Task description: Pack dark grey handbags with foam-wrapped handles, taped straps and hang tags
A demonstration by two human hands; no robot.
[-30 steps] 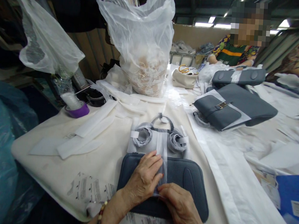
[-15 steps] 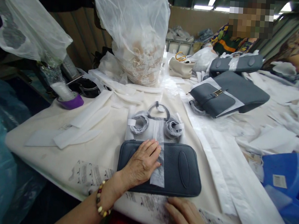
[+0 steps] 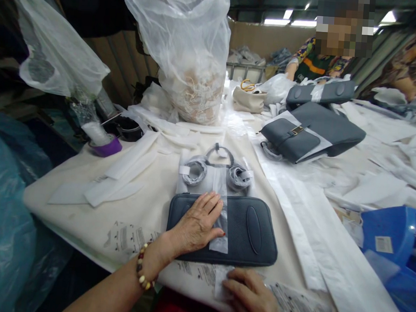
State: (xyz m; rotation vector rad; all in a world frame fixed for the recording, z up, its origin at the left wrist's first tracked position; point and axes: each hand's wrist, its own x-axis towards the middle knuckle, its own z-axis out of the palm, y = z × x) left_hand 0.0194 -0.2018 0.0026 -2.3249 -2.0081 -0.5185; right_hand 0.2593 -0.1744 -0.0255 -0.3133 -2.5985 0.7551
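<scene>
A translucent bag (image 3: 195,65) stands on the desk (image 3: 159,181) left of a beige pouch (image 3: 248,102), with a purple ring (image 3: 109,148) farther left, a blue bin (image 3: 390,230) at right and a person (image 3: 316,66) beyond.

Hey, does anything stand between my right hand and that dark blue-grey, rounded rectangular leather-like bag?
Nothing raised visibly blocks the right hand; only a small translucent plastic-like piece shows at its fingertips, just before the near edge of the dark blue-grey bag.

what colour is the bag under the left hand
The bag is dark blue-grey there, best seen in the head view.
</scene>
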